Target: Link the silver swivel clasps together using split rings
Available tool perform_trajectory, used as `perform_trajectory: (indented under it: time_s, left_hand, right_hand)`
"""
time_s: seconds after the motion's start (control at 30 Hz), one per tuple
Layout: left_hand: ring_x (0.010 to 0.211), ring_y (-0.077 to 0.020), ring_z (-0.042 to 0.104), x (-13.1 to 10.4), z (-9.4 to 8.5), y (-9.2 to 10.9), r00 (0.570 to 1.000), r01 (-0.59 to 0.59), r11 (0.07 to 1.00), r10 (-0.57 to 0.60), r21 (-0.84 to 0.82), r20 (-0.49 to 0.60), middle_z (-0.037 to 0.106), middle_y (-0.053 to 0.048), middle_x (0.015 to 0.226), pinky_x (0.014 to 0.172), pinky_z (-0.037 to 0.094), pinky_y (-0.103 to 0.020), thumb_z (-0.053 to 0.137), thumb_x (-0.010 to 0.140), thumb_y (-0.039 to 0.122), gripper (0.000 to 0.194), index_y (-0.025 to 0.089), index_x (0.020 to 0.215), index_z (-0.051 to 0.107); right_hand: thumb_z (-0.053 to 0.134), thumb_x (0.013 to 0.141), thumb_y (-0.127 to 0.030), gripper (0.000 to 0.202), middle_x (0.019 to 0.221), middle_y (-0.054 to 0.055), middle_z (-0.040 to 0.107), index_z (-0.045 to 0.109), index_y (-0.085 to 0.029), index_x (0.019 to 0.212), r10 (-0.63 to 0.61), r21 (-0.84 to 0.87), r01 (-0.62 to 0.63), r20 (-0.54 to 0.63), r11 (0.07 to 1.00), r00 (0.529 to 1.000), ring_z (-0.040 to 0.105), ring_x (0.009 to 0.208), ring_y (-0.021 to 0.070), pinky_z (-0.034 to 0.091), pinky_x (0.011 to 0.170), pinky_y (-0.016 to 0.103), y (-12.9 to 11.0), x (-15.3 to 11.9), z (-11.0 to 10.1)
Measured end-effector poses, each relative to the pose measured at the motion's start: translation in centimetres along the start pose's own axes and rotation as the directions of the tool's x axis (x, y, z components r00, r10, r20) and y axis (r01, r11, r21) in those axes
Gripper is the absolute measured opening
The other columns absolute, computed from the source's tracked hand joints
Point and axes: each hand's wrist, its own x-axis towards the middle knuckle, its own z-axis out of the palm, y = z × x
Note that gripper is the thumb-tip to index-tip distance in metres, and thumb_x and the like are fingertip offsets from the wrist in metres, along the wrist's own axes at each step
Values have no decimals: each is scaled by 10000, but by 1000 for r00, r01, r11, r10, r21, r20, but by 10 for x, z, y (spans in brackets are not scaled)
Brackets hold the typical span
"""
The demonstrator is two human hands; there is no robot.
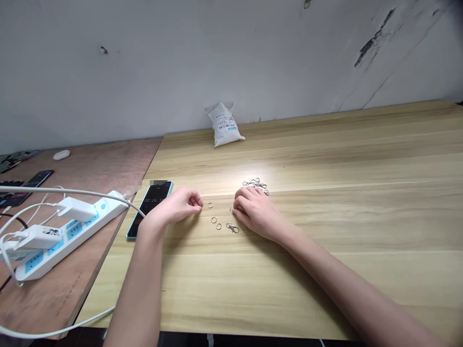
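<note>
Left hand (pixel 188 202) had fingertips bunched, right hand (pixel 256 212) curled over a metal ring (pixel 231 209); couldn't tell if either pinched anything. Light fingertip grip suited small rings.

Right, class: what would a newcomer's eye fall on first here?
Probably the left hand and right hand, with small metal rings between them on the pale table. Next, the white power strip with its plugs, on the brown surface at far left. Then the white packet at the back, near the wall.
</note>
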Motion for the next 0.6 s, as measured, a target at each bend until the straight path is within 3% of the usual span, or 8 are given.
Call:
perform_trajectory:
  time_s: [0.2, 0.43, 0.6]
  left_hand:
    - [676, -177, 597, -1, 0, -1, 999, -29, 998, 31, 48, -24, 666, -14, 725, 614, 446, -273, 625, 702, 324, 168, 194, 805, 649]
    - [723, -215, 624, -3, -3, -1, 996, 57, 991, -48, 122, -73, 704, -47, 782, 615, 425, -294, 665, 701, 439, 250, 191, 726, 657]
    - [745, -224, 634, -2, -3, -3, 997, 35, 993, -27, 109, -73, 709, -53, 781, 645, 440, -304, 652, 711, 439, 251, 189, 730, 673]
  right_hand:
    - [570, 908, -205, 78, 960, 48, 623, 589, -198, 832, 2, 14, -2, -4, 1000, 1000, 551, 921, 190, 411, 824, 332, 0, 0, 0]
    - [563, 910, -209, 79, 963, 51, 624, 595, -195, 839, -5, 7, 5, -4, 1000, 1000, 556, 913, 189, 414, 827, 334, 1, 0, 1]
    - [569, 905, -203, 74, 952, 49, 624, 592, -199, 835, -11, 5, 11, -16, 1000, 1000, 554, 902, 188, 417, 809, 329, 1, -1, 0]
